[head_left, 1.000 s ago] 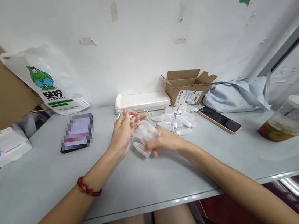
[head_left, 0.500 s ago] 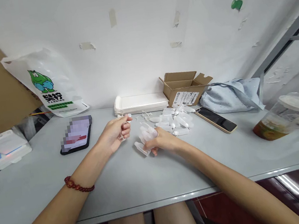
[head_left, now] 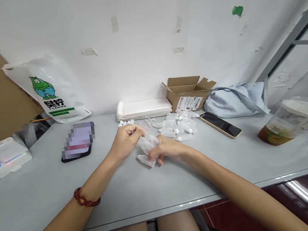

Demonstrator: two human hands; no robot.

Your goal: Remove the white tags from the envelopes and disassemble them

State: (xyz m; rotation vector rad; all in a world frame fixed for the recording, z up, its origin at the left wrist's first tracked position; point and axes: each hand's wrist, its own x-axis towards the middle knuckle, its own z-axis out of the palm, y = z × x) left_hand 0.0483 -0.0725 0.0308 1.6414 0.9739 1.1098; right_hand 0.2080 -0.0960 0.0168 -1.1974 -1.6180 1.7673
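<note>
My right hand (head_left: 167, 148) is closed around several small clear plastic bottles (head_left: 148, 160), which stick out to the left of its fingers. My left hand (head_left: 127, 139) is pinched at the upper end of this bunch, its thumb and fingertips on one translucent bottle (head_left: 146, 135). Whether that bottle is also gripped by the right hand, I cannot tell. Just behind the left hand lie small white caps (head_left: 126, 122). To the right of the hands, a pile of capped plastic bottles (head_left: 182, 123) is spread on the grey table (head_left: 119, 196).
Behind the hands are a stack of white trays (head_left: 144, 108) and an open cardboard box (head_left: 187, 93). A phone (head_left: 79, 141) lies at left, another phone (head_left: 221, 124) at right. Farther right are a cloth bag (head_left: 234, 100) and a drink cup (head_left: 281, 124). A white plastic bag (head_left: 50, 92) leans at left.
My left hand has moved right to the bottles in my right hand, and its fingertips now touch one. White caps behind it show more fully. The view has shifted slightly.
</note>
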